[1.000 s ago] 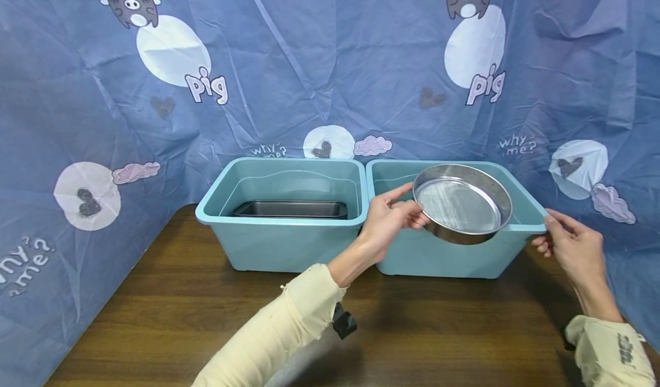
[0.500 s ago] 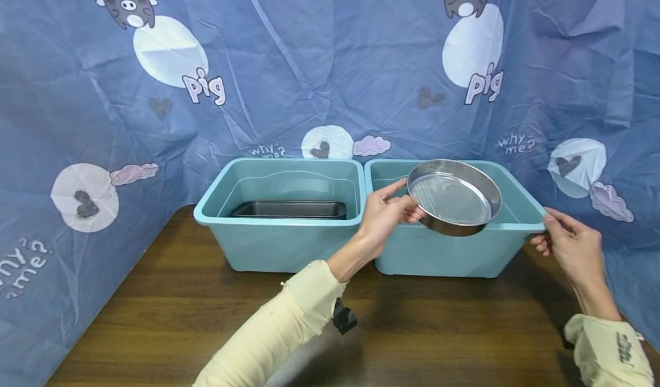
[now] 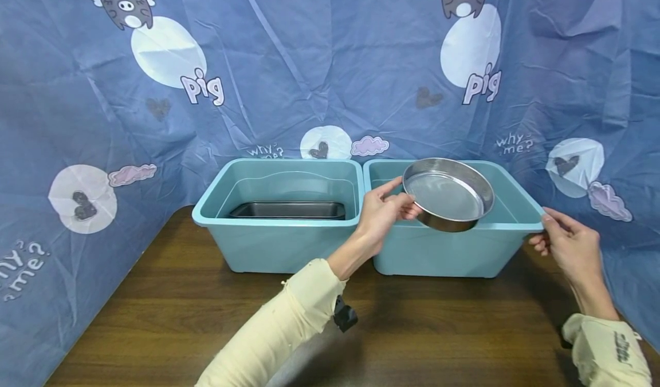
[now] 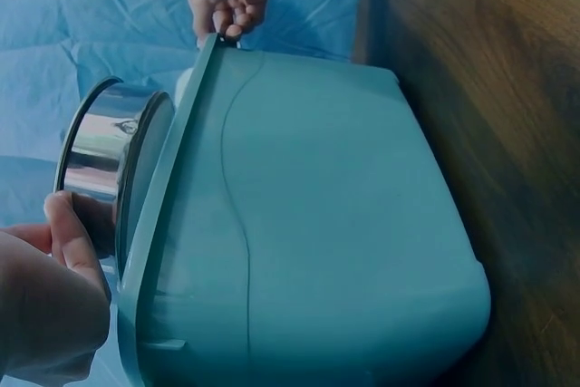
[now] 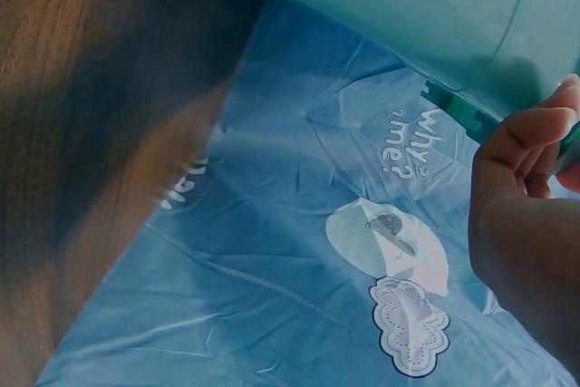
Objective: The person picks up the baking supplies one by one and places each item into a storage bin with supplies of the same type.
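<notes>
A round stainless-steel sieve [image 3: 446, 195] with a fine mesh is held tilted above the front rim of the right teal bin [image 3: 438, 255]. My left hand [image 3: 384, 212] pinches its left edge between thumb and fingers. In the left wrist view the sieve's shiny side wall [image 4: 100, 156] stands beside the bin's rim, with my left thumb on it. My right hand [image 3: 574, 247] grips the right bin's rim at its right front corner. The right wrist view shows those fingers [image 5: 535, 133] curled at the bin's edge. The floor of the right bin is hidden.
A second teal bin [image 3: 283, 247] stands close beside it on the left, with a dark rectangular baking pan [image 3: 289, 209] inside. Both stand on a brown wooden table [image 3: 206, 318]. A blue printed cloth [image 3: 283, 49] hangs behind and along the sides.
The sieve has moved left and slightly up with my left hand. My right hand keeps its grip on the bin's rim.
</notes>
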The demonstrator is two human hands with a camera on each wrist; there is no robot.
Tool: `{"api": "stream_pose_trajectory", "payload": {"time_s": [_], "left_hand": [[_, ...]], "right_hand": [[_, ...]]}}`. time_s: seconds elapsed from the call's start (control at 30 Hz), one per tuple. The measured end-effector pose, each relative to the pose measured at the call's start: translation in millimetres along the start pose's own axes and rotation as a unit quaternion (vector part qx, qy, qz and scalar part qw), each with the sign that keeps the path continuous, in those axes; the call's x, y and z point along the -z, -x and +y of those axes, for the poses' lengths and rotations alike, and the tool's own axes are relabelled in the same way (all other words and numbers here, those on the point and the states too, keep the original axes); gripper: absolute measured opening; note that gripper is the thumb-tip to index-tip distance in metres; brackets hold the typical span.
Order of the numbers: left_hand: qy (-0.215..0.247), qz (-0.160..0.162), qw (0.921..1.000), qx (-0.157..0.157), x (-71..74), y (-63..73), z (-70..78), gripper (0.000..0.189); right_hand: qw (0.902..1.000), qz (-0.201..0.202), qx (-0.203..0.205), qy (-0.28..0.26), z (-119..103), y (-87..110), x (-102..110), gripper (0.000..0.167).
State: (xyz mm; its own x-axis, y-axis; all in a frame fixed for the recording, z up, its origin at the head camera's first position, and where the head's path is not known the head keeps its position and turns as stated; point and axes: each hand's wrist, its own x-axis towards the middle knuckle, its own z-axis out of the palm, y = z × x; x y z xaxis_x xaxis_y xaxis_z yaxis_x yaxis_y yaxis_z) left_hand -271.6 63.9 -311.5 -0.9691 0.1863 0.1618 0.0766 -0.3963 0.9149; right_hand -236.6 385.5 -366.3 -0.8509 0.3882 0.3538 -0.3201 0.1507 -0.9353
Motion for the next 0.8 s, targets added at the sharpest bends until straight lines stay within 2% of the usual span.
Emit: {"api": "stream_pose_trajectory", "payload": {"time_s": [0.23, 0.4, 0.63, 0.8], "left_hand": [[-0.005, 0.0, 1.0, 0.003, 1.7, -1.7, 0.3, 0.06], [-0.011, 0.001, 0.9999, 0.003, 3.4, -3.8, 0.6, 0.06], [-0.008, 0.017, 0.9998, 0.002, 4.2, -8.3, 0.7, 0.058], [-0.009, 0.028, 0.9995, -0.005, 4.3, -11.0, 3.7, 0.058]], "right_hand": [[0.9999, -0.001, 0.007, -0.009, -0.6, 1.3, -0.3, 0.018], [1.0, -0.005, 0.007, -0.001, -0.6, 1.4, 0.0, 0.02], [0.9999, -0.005, 0.008, 0.005, 0.2, 0.7, 0.2, 0.025], [0.9998, -0.006, 0.014, -0.011, 1.2, 1.5, -0.2, 0.019]]}}
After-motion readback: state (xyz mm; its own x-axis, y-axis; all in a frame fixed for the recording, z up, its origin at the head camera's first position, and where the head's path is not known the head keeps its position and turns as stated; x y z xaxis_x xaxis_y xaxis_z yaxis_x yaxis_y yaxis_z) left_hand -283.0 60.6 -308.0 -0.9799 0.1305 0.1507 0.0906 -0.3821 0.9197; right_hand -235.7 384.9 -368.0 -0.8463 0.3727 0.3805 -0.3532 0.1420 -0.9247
